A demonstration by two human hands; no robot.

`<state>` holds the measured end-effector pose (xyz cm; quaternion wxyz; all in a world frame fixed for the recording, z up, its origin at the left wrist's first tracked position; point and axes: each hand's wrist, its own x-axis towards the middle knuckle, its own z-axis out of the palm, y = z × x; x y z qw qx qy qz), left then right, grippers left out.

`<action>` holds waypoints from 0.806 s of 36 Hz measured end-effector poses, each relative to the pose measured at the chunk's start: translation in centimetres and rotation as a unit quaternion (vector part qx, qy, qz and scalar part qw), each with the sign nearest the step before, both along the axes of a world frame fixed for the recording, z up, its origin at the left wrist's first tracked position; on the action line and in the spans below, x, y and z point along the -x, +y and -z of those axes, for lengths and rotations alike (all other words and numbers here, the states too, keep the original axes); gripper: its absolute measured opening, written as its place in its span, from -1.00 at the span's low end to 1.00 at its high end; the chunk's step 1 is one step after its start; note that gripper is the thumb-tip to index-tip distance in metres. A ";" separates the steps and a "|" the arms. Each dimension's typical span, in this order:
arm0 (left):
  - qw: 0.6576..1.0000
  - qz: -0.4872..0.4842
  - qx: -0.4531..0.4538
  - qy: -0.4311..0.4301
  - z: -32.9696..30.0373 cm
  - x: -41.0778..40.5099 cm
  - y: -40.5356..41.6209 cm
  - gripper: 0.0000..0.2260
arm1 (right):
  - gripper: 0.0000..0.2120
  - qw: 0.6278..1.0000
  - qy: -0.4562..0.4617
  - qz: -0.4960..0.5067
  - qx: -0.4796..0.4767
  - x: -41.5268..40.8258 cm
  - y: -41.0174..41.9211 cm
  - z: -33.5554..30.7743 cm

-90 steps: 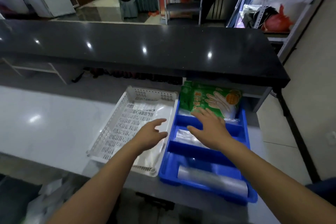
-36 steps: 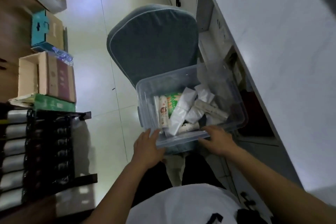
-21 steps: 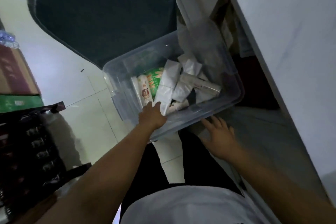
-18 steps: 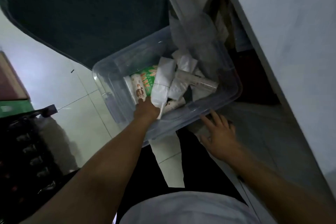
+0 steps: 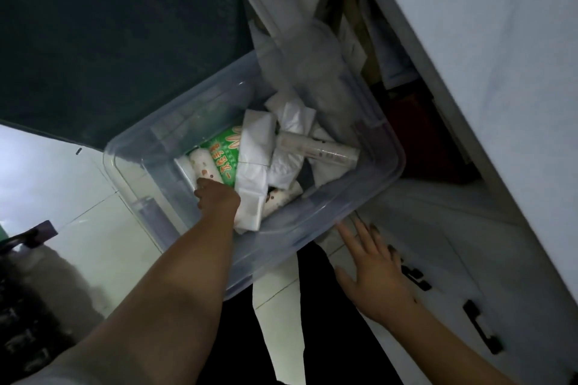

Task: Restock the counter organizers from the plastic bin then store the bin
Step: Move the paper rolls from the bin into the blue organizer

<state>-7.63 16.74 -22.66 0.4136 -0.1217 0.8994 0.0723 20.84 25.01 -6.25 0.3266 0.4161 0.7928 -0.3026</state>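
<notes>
The clear plastic bin sits low on the floor beside the counter. Inside lie a green printed packet, a white roll with brown dots, several white tissue packs and a long pale roll. My left hand reaches down into the bin at the near end of the dotted roll and the green packet. Its fingers point down and are hidden, so a grip cannot be made out. My right hand hovers with fingers spread just outside the bin's near right rim, holding nothing.
A dark teal chair cushion fills the space beyond the bin. The white counter runs along the right, with cluttered shelves under it and a cabinet with black handles. Pale floor tiles lie left; a dark rack stands lower left.
I turned from the counter organizers down to the bin. My left hand went from the bin's rim into its contents. My right hand came off the rim and now hangs spread beside it.
</notes>
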 end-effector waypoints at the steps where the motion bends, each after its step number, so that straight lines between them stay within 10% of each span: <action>1: 1.000 -0.005 -0.008 -0.007 -0.3 0.1 0.0 -0.27 | -0.24 1.000 0.000 0.008 0.008 0.2 0.2 -0.1; 10: 0.961 -0.064 -0.265 -0.042 -11.1 -0.3 0.1 -0.40 | -0.32 0.991 0.083 0.081 0.067 4.1 2.8 -2.9; 18: 0.863 -0.100 -0.470 -0.154 -26.1 -3.5 -1.1 -0.26 | -0.47 0.840 0.250 0.378 0.298 10.4 5.2 -9.4; 23: 0.853 -0.066 -0.502 -0.125 -30.2 -5.6 -1.5 -0.25 | -0.63 0.769 0.302 0.403 0.393 12.8 5.7 -12.9; 29: 0.865 -0.108 -0.477 -0.112 -31.6 -5.8 -1.6 -0.35 | -0.67 0.781 0.309 0.375 0.392 13.3 5.3 -14.6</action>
